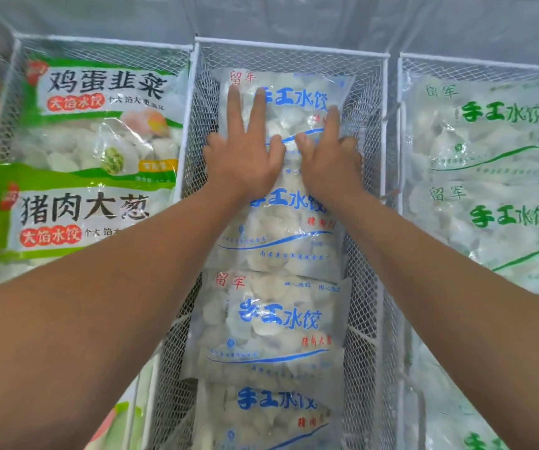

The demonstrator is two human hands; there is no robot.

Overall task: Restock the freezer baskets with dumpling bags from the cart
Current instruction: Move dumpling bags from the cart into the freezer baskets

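Observation:
A white wire freezer basket (291, 48) in the middle holds a row of clear dumpling bags with blue print. The farthest bag (307, 92) lies at the basket's back end. My left hand (245, 151) presses flat on its left half, fingers straight and spread. Beside it, my right hand (330, 154) rests on the bag's right half, one finger straight and the others bent. Nearer bags (274, 323) overlap one another toward me.
The left basket (18, 40) holds green-edged dumpling bags (99, 115) with black lettering. In the right basket (476, 60) lie clear bags with green print (488, 131). The freezer's frosted back wall (294, 14) rises behind all three baskets.

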